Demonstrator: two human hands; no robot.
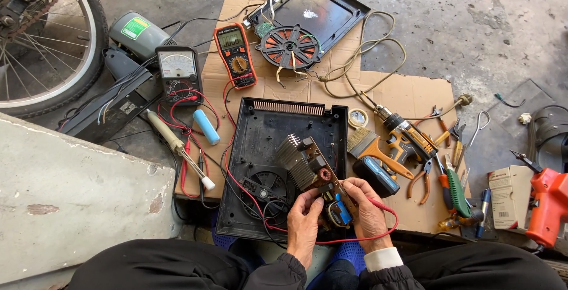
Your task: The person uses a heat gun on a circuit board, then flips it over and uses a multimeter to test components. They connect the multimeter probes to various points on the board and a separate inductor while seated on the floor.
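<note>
While over black case (260,130), circuit board (316,174) held between left hand (303,222), right hand (368,213).

Meters: an orange digital multimeter (235,53) lay beside an analogue meter (177,70) on cardboard (408,94).
Coil: a copper induction coil (290,46) rested on a black glass top (313,9).
Tools: cordless drill (405,133), paintbrush (373,148), pliers (421,179).
Left: bicycle wheel (44,35).

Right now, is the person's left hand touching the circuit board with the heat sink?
Touching. The head view shows the left hand gripping the near end of the circuit board, fingers wrapped on its edge, while the right hand holds it from the other side.
</note>
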